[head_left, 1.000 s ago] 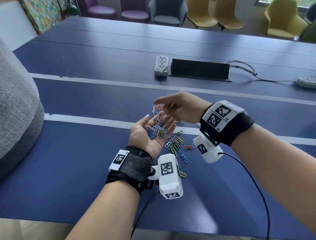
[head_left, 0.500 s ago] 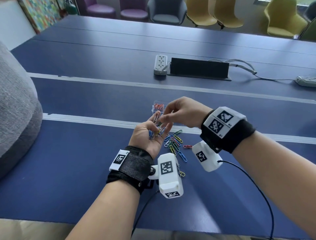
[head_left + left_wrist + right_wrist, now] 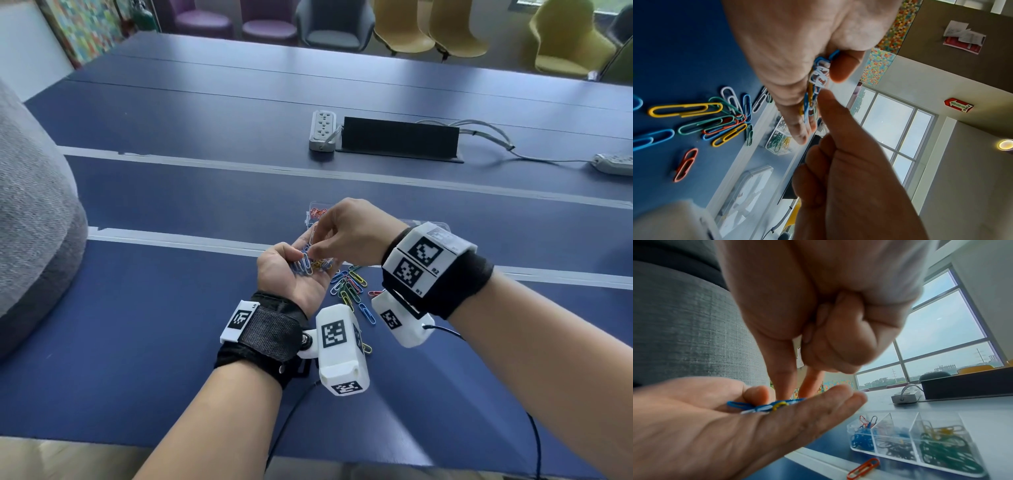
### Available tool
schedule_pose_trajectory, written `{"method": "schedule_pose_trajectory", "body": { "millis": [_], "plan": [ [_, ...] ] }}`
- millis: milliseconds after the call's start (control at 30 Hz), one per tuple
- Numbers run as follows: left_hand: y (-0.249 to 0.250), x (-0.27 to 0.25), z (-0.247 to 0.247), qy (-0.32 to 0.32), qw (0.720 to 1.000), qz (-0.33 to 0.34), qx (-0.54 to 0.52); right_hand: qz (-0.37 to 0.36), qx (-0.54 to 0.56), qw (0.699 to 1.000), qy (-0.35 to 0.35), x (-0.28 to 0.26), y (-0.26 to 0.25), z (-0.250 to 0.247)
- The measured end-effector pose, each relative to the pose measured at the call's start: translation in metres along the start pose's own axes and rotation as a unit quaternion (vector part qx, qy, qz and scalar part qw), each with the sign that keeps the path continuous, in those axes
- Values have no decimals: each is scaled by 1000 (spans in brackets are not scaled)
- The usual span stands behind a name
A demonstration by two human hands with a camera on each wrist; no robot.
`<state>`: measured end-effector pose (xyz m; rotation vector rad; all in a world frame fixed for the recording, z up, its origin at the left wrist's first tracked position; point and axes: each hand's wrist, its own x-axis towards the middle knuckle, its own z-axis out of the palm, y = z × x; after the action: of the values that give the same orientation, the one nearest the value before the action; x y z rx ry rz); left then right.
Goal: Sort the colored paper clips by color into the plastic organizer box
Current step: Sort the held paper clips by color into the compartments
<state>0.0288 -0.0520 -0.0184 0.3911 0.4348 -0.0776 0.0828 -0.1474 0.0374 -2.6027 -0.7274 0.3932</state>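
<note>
My left hand [image 3: 291, 274] is palm up above the blue table, fingers and thumb curled round a bunch of mixed paper clips [image 3: 308, 265], mostly blue with some yellow and white [image 3: 764, 407]. My right hand [image 3: 346, 229] reaches into that palm from above and pinches a white clip [image 3: 312, 237] between thumb and forefinger; the other fingers are folded. The clear organizer box [image 3: 896, 421] lies just beyond the hands and holds blue, dark, green and yellow clips in separate compartments. In the head view the box [image 3: 313, 210] is mostly hidden behind the right hand. Loose clips [image 3: 349, 284] lie under the hands.
A lone orange clip [image 3: 863, 469] lies in front of the box, and a clear lid [image 3: 748, 186] to its right. Farther back are a white power strip [image 3: 322, 130], a black cable box [image 3: 399, 138] and another strip [image 3: 613, 164]. A grey cushion [image 3: 30, 222] is at the left.
The right hand came down and back from over the box into the left palm. The left fingers curled up around the clips.
</note>
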Motion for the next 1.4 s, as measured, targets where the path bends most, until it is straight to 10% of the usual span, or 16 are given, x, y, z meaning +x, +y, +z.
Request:
{"method": "schedule_pose_trajectory", "body": {
  "millis": [533, 800, 967, 1200, 1300, 1400],
  "plan": [
    [-3, 0, 0, 11, 997, 4, -78, -143, -154, 976, -59, -1, 0, -3],
    [-1, 7, -4, 12, 998, 3, -55, -32, 25, 996, -78, 7, 6, -16],
    [-3, 8, -6, 9, 999, -10, -43, 148, 471, 861, -121, 12, 21, -15],
    [-1, 9, -8, -19, 999, -27, -32, 123, 709, 694, -16, 11, 37, -17],
    [-1, 10, -8, -26, 999, -33, -26, 107, 726, 679, -16, 14, 38, -21],
    [0, 11, -9, -26, 999, -34, -21, 139, 663, 736, -16, 25, 39, -25]
  ]
}}
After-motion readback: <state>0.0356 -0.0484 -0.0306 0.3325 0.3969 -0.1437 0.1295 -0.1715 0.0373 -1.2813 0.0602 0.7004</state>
